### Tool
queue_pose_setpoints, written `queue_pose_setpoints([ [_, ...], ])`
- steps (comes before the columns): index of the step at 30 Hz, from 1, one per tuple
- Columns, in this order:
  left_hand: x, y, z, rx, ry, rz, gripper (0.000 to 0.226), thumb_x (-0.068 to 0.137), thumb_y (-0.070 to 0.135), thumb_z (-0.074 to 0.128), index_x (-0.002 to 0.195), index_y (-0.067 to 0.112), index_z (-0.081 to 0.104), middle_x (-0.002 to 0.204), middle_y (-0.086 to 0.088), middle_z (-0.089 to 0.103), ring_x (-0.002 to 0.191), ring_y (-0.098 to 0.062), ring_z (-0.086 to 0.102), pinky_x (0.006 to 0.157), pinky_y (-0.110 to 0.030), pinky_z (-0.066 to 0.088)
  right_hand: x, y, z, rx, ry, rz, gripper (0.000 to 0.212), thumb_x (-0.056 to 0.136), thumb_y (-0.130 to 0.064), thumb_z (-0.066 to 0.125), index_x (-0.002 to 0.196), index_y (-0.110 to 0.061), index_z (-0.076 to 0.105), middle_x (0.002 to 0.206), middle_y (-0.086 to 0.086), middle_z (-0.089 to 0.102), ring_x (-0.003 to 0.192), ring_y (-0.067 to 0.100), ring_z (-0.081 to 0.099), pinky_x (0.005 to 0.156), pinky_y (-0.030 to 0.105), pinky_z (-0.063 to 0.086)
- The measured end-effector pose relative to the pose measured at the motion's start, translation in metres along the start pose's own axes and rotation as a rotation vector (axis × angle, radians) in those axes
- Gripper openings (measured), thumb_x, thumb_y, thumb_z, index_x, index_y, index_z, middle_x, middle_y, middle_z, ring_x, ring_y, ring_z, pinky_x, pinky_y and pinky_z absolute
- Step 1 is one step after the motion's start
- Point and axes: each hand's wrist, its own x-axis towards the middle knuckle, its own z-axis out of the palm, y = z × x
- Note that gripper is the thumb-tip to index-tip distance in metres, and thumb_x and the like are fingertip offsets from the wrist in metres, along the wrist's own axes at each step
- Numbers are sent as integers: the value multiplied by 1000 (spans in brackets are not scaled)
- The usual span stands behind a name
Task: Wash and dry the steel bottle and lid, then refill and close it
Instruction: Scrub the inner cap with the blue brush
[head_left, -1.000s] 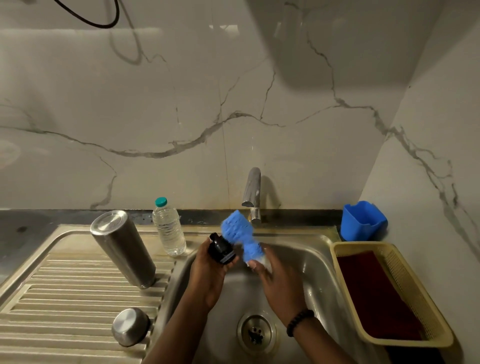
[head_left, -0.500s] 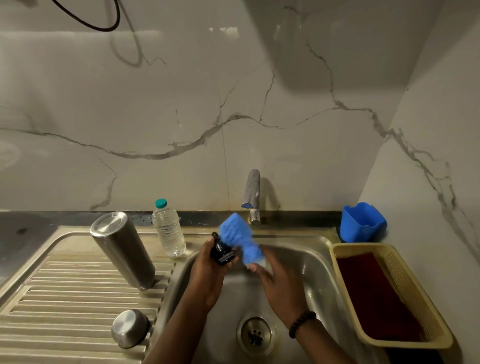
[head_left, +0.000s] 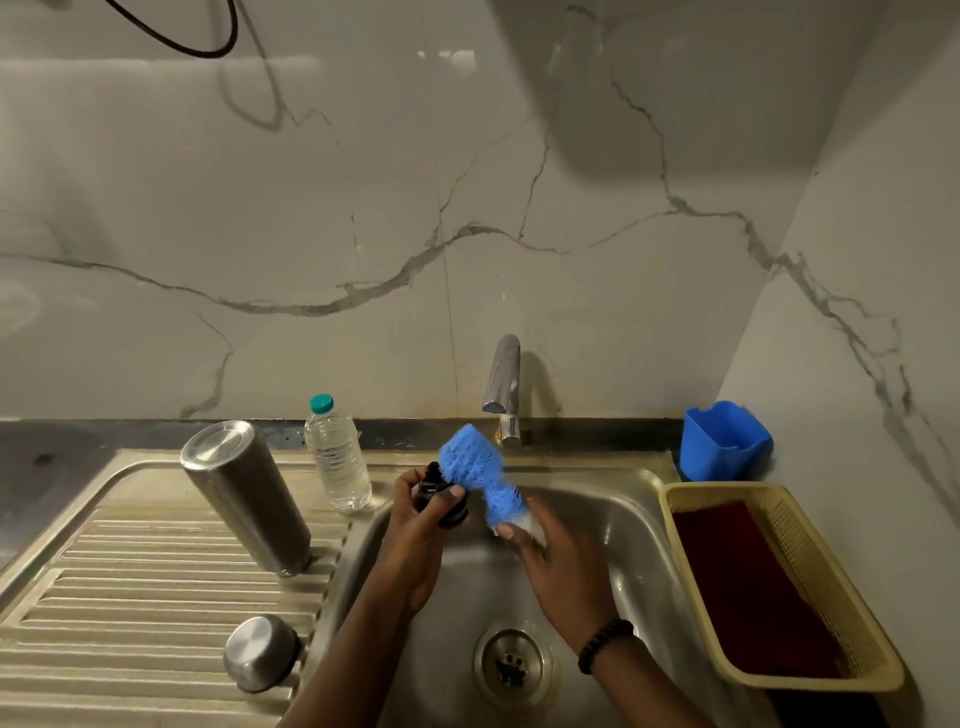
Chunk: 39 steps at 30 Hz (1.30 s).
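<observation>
we see the blue brush has shifted slightly against the black lid over the sink: scrubbing continues. left hand fingers clamp the lid, right hand fingers grip the brush. the steel bottle stands inverted, far left on the counter.

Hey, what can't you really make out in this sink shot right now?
All in the head view:
- Black lid: mostly covered by the left hand gripping it.
- Blue scrubber: its handle is hidden in the right hand, which is motion-blurred.
- Steel bottle: upside down on the drainboard, so its mouth is hidden.
- Tap: running or not, cannot tell.
</observation>
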Motion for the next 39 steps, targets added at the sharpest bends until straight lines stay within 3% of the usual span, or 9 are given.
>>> queue_pose_setpoints([
  [5, 0, 1, -7, 95, 15, 23, 46, 81, 14, 74, 123, 11, 58, 124, -19, 64, 113, -34, 62, 90, -42, 53, -1, -7, -9, -88, 56, -36, 39, 93, -43, 56, 131, -34, 52, 104, -24, 57, 84, -14, 49, 67, 0, 37],
  [12, -7, 1, -2, 322, -37, 47, 38, 91, 5, 64, 125, 20, 62, 117, -9, 69, 109, -27, 65, 84, -35, 54, 2, -15, -6, -218, 82, -104, 44, 95, -46, 53, 134, -27, 51, 109, -7, 68, 92, 8, 64, 73, 26, 53],
  [15, -13, 5, -6, 514, -93, 109, 44, 82, 10, 69, 123, 26, 61, 115, -3, 69, 107, -19, 65, 87, -32, 56, 4, -18, -9, -192, 91, -122, 44, 95, -48, 52, 134, -27, 51, 105, -8, 68, 91, 10, 65, 72, 28, 53],
  [20, -16, 8, -8, 690, -57, 206, 51, 81, -1, 73, 122, 24, 58, 108, 2, 71, 98, -3, 68, 80, -18, 55, 10, -16, -19, -243, -120, -108, 44, 96, -46, 52, 136, -28, 50, 118, -7, 67, 104, 7, 61, 78, 19, 45],
  [23, -14, 4, -11, 719, -43, 229, 56, 78, -2, 75, 125, 22, 57, 111, 3, 70, 100, -4, 68, 80, -15, 54, 6, -15, -23, -265, -141, -109, 44, 96, -46, 51, 137, -30, 48, 118, -8, 67, 103, 6, 61, 77, 19, 44],
  [32, -15, -1, -10, 663, -153, 218, 78, 75, -4, 74, 132, 31, 33, 119, -7, 68, 105, -24, 69, 88, -39, 59, 13, -10, -17, -352, -151, -114, 49, 97, -50, 45, 142, -32, 40, 114, -2, 68, 101, 13, 63, 81, 30, 51],
  [34, -14, 2, -9, 659, -175, 218, 79, 75, -6, 73, 132, 31, 31, 118, -3, 69, 104, -24, 70, 85, -38, 59, 18, -14, -17, -338, -127, -110, 47, 98, -47, 46, 142, -30, 42, 116, -2, 67, 104, 14, 62, 79, 26, 48],
  [37, -13, 10, -7, 709, -217, 208, 83, 74, -9, 74, 135, 24, 29, 121, 27, 60, 110, -8, 65, 85, -24, 55, 19, -17, -17, -278, -39, -117, 44, 98, -46, 48, 139, -29, 45, 112, -6, 67, 96, 6, 61, 67, 12, 39],
  [39, -11, 13, -8, 675, -213, 197, 83, 75, -9, 73, 135, 25, 27, 124, 18, 62, 111, -11, 66, 86, -27, 56, 15, -16, -20, -248, -48, -117, 44, 97, -46, 49, 138, -31, 46, 112, -8, 67, 93, 1, 59, 64, 8, 36],
])
